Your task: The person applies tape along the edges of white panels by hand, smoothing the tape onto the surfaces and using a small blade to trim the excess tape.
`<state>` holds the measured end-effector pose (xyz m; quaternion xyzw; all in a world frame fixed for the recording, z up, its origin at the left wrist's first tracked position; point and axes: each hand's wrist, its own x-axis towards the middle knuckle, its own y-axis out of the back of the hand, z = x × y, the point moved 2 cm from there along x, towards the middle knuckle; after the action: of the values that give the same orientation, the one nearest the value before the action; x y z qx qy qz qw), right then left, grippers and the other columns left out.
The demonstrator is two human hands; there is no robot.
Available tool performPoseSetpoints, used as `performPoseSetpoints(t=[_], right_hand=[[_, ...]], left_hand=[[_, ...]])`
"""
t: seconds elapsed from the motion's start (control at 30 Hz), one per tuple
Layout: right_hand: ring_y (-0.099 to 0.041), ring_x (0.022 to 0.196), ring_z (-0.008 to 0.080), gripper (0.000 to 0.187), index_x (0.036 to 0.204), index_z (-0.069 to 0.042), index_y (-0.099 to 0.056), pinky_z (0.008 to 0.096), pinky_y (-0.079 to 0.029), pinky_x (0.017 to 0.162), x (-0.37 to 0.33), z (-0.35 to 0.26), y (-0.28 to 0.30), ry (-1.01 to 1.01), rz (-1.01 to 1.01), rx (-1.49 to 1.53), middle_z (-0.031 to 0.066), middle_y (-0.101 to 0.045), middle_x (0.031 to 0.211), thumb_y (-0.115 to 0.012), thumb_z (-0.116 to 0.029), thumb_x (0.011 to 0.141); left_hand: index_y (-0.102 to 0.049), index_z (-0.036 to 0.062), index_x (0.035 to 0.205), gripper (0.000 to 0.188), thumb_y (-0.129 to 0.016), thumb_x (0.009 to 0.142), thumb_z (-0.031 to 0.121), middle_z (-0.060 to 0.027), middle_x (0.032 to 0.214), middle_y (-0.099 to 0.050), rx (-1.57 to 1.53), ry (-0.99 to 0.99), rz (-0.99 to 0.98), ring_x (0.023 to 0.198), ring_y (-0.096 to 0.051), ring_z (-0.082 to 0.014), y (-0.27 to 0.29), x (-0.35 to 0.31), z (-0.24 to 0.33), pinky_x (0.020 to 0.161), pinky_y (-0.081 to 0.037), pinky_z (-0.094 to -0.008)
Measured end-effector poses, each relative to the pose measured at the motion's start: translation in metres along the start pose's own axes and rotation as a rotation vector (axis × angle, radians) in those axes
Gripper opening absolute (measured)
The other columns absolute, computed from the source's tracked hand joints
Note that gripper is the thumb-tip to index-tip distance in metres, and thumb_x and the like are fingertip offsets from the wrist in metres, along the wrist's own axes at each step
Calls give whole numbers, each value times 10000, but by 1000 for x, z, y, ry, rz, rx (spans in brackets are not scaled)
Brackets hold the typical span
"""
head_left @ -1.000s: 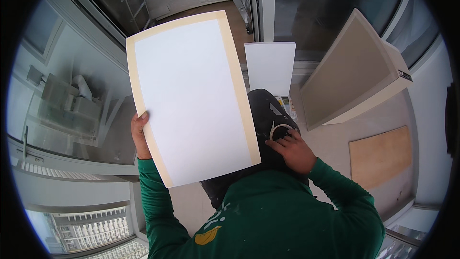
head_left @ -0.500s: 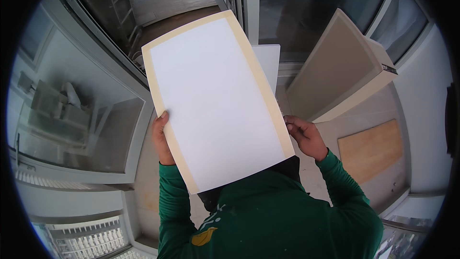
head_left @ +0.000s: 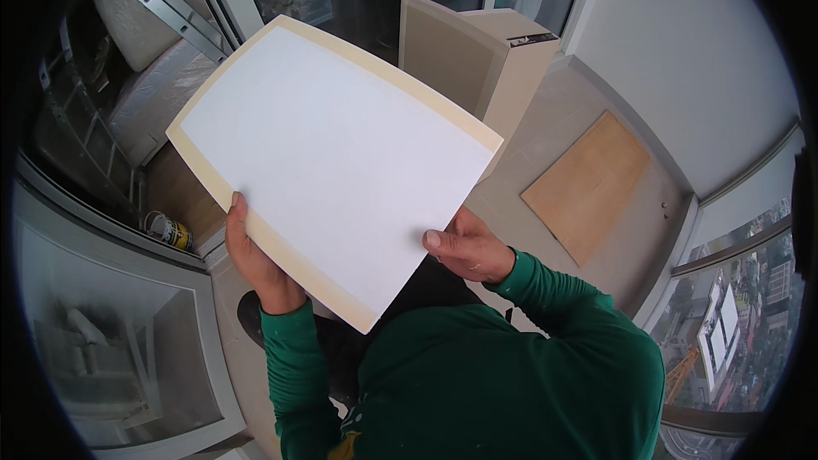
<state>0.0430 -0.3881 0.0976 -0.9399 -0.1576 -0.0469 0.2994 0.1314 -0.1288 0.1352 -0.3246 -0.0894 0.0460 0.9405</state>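
Note:
A large white panel (head_left: 332,162) with cream strips along three of its edges is held up in front of me, tilted. My left hand (head_left: 260,268) grips its lower-left edge, the thumb on the cream strip and the fingers underneath. At the near right edge, which shows no strip, my right hand (head_left: 467,249) holds on with its thumb flat on the white face. The fingers of both hands are mostly hidden behind the panel.
Behind the panel stands a beige box-like cabinet (head_left: 528,64). A tan flat board (head_left: 590,183) lies on the tiled floor at right. To the left are a glass door (head_left: 128,349), a paint bucket (head_left: 169,230) and a metal ladder (head_left: 162,4). Windows line the lower right.
The panel has turned anticlockwise, its far end swinging left. My right hand has moved from beside the panel's right edge onto its near edge. The view has shifted to the right.

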Motion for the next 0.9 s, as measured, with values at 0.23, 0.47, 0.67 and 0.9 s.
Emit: performPoseSetpoints(t=[0.23, 0.47, 0.67, 0.9], right_hand=[[-684, 1292, 291, 583, 1510, 41, -484, 480, -509, 1166, 4, -83, 23, 166, 150, 206, 167, -660, 1436, -693, -113, 988], [-676, 1316, 317, 528, 1453, 19, -564, 512, -497, 1184, 1, -162, 68, 410, 241, 267, 151, -682, 1418, -681, -157, 969], [-734, 1230, 355, 505, 1424, 54, -599, 489, -563, 1139, -15, -234, 141, 562, 306, 181, 198, -734, 1333, -661, -171, 976], [-686, 1298, 308, 415, 1370, 7, -633, 486, -538, 1137, -18, -267, 253, 646, 314, 162, 128, -713, 1396, -647, -147, 985]], left_hand=[[-593, -26, 1394, 509, -631, 1112, 397, -143, 1316, -692, 25, -27, -141, 1198, -695, -229, -104, 18, -6, 1013, -557, -378], [-533, 10, 1513, 784, -608, 1062, 648, -181, 1404, -660, 236, 39, -591, 1145, -700, -262, -175, 37, -10, 971, -527, -429], [-558, 22, 1513, 634, -542, 1131, 529, -176, 1364, -712, 679, 55, -552, 1116, -740, -248, -103, 75, -26, 941, -547, -370], [-638, 59, 1434, 533, -635, 1107, 481, -114, 1287, -746, 807, 325, -204, 1084, -738, -215, 112, 132, -41, 914, -550, -362]])
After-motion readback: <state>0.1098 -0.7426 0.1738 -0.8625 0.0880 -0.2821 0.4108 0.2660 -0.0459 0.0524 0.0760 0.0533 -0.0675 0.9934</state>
